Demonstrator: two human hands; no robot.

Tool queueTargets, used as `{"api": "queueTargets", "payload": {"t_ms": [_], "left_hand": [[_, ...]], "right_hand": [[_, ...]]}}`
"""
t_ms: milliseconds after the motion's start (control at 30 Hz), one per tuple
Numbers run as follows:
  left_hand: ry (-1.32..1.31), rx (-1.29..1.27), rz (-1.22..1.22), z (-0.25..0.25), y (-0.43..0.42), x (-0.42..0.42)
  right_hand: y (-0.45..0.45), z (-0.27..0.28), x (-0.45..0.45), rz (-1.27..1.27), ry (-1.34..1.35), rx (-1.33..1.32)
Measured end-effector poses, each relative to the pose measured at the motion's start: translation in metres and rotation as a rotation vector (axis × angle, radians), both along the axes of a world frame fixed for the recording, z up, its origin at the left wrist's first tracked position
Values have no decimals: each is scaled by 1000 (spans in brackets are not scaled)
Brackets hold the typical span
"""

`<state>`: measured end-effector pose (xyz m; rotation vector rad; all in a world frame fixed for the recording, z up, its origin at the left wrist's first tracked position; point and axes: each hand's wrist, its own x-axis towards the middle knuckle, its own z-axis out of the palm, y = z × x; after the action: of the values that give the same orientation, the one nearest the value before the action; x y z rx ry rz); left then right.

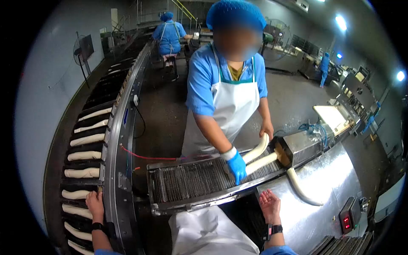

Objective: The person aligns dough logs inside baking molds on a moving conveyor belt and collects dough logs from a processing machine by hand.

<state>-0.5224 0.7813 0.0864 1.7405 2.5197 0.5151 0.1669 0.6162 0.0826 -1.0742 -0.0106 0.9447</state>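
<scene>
My left hand (95,205) is over the conveyor on the left, its fingers apart at the right end of a pale dough strip (75,194) in a dark tray. Whether the fingertips press on the dough or on the tray's edge is hard to see. Below it lies another dough strip (77,211) in its own tray. My right hand (270,207) is palm up with nothing in it, fingers loosely spread, beside the steel table (297,221). Just up and right of it, a long curved dough strip (302,189) lies on that table.
Across the chain conveyor (187,180), a co-worker in a white apron (233,100) handles dough strips with a blue-gloved hand (236,166) and a bare hand. A steel machine outlet (299,146) stands beyond. A digital scale (349,216) is at right. Another worker (169,36) sits further back.
</scene>
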Motion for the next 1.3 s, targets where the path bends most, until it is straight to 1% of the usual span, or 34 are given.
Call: {"api": "queueTargets", "payload": {"t_ms": [100, 133, 167, 233, 267, 300, 367, 433, 500, 533, 567, 667, 700, 733, 767, 833, 900, 967, 1033, 1100, 1167, 1233, 1267, 1300], "left_hand": [[32, -4, 17, -2, 5, 0], [-41, -3, 9, 2, 4, 1], [-24, 10, -20, 5, 2, 4], [-6, 13, -4, 4, 0, 5], [-43, -48, 6, 5, 2, 5], [-46, -46, 17, 5, 4, 4], [-9, -43, -4, 4, 2, 6], [-44, 4, 37, 12, 0, 16], [32, -49, 33, 23, -2, 27], [-5, -21, -19, 23, -6, 25], [-77, -11, -11, 10, -6, 15], [6, -116, 25, 28, -16, 29], [6, -112, 29, 29, -20, 31], [11, -141, 48, 31, -18, 28], [10, -159, 73, 31, -16, 30], [-7, -137, 74, 32, -24, 33], [29, -103, 43, 41, -35, 41], [67, -91, -7, 34, -43, 32], [33, -71, 36, 32, -54, 35], [33, -58, 56, 32, -62, 40], [31, -75, 62, 33, -76, 43], [72, -102, 51, 34, -86, 43], [64, -41, 39, 30, -94, 40], [64, -39, 56, 26, -98, 35]], "right_hand": [[0, -2, 23, 0, 1, -14], [-1, 2, 31, -23, -105, -59], [-2, 8, 40, 3, -312, -108], [-4, 24, 58, -32, -561, -206], [-4, 34, 61, -24, -600, -236], [-1, 45, 61, -17, -642, -260], [7, 70, 41, 60, -561, -216], [25, 72, 25, 249, -480, -172], [58, 77, 1, 440, -465, -218], [73, 85, -11, 537, -478, -167], [89, 95, -21, 637, -483, -126], [118, 139, -47, 654, -557, 31], [125, 146, -46, 659, -575, 89], [133, 143, -41, 639, -594, 60], [132, 140, -29, 639, -636, 90], [124, 134, -7, 590, -723, 8], [113, 106, 35, 540, -795, -101], [96, 55, 107, 501, -1070, -256], [70, 17, 177, 404, -1495, -430], [30, 16, 198, 245, -1945, -843], [-5, 36, 194, 243, -1762, -1071], [-39, 20, 225, 260, -1585, -1148], [-63, 5, 244, 338, -1578, -1224], [-78, -10, 258, 412, -1566, -1294]]}}
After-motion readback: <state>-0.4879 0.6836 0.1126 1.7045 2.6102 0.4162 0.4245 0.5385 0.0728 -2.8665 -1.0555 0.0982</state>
